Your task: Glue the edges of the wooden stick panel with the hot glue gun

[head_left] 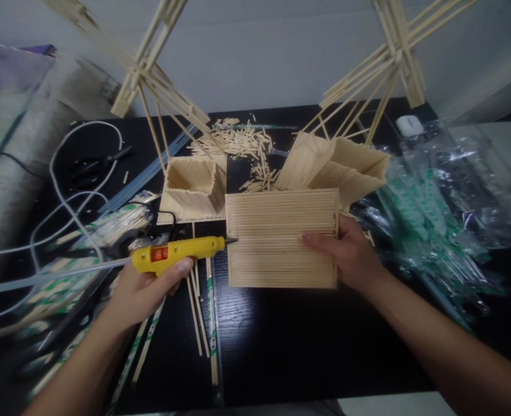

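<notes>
My left hand (pixel 164 286) is wrapped round the handle of a yellow hot glue gun (pixel 195 248), with a long pale glue stick running out of its back to the left. The gun's dark nozzle points right, at the left edge of a flat panel of wooden sticks (pixel 277 260) laid side by side. My right hand (pixel 351 248) grips that panel by its right edge, thumb on the face and fingers hidden behind. Behind the panel stand a square stick box on a base (pixel 195 179) and a tilted stick-built box (pixel 337 164).
Short cut stick pieces (pixel 238 138) lie heaped at the back. Two stick windmill-like frames (pixel 140 72) rise there. Scissors (pixel 95 164), a white cable and wrapped chopsticks (pixel 212 329) are on the left; empty plastic wrappers (pixel 437 214) and a white case (pixel 409 125) on the right.
</notes>
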`<state>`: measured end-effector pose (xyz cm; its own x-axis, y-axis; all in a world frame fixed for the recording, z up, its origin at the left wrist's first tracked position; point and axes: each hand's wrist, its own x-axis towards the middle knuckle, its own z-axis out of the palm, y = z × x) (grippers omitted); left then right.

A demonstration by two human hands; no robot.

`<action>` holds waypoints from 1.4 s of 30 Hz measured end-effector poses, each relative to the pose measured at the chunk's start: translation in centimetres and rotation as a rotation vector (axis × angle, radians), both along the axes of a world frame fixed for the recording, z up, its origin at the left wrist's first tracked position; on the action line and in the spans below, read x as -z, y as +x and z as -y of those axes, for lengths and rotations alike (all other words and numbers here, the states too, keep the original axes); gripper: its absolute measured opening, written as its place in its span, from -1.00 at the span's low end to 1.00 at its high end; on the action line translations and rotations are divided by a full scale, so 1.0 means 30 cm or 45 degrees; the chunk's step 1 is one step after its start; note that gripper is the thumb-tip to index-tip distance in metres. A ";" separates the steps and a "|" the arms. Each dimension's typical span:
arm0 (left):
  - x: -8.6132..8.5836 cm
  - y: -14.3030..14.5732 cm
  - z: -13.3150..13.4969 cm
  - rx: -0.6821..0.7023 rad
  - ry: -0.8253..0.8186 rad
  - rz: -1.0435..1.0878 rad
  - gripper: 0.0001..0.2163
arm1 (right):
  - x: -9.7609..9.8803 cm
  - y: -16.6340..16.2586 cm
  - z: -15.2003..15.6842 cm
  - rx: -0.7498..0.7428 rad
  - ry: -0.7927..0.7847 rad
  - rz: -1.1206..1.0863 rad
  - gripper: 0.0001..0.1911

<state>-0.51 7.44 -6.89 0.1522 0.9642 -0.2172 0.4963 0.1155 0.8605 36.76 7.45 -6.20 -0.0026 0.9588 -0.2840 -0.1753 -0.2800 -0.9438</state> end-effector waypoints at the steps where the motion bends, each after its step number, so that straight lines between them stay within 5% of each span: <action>1: -0.002 0.001 0.000 0.011 0.010 0.003 -0.41 | 0.000 -0.001 -0.002 0.010 -0.005 -0.017 -0.65; 13: -0.011 0.030 0.001 0.045 0.000 0.216 -0.51 | 0.005 -0.003 -0.009 0.069 0.006 -0.060 -0.64; 42: -0.016 0.000 0.001 0.240 -0.029 0.011 -0.44 | -0.017 0.000 -0.027 0.179 -0.083 -0.101 -0.61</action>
